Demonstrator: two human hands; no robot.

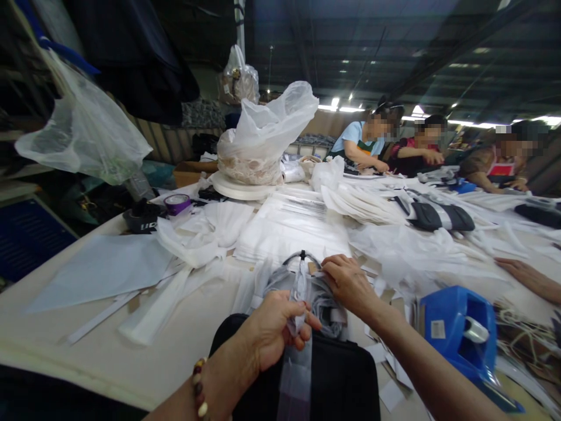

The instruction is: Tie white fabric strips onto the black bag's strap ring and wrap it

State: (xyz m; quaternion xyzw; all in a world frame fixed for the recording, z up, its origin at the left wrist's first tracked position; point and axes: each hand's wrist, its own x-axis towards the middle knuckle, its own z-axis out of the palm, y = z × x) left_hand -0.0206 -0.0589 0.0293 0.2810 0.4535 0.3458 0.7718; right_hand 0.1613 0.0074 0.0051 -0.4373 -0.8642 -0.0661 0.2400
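The black bag point(346, 374) lies in front of me at the lower centre of the frame, a clear strip point(295, 374) running down its middle. My left hand point(280, 327) has its grip clenched on crumpled clear wrap point(300, 286) above it, hiding part of the bag. My right hand point(350, 286) reaches the grey wrapped bundle point(331, 316) at the bag's top; I cannot tell whether that grip is closed.

White sheets point(293, 222) crowd the tabletop point(188, 351) just beyond the bundle. At lower right sits a blue tape dispenser point(451, 321), its white label too small to read. At left are a purple roll point(177, 203) and a black roll point(144, 217) with white lettering, only partly legible. 3 co-workers point(362, 146) work at upper right, and another person's hand point(526, 278) rests at the right edge.
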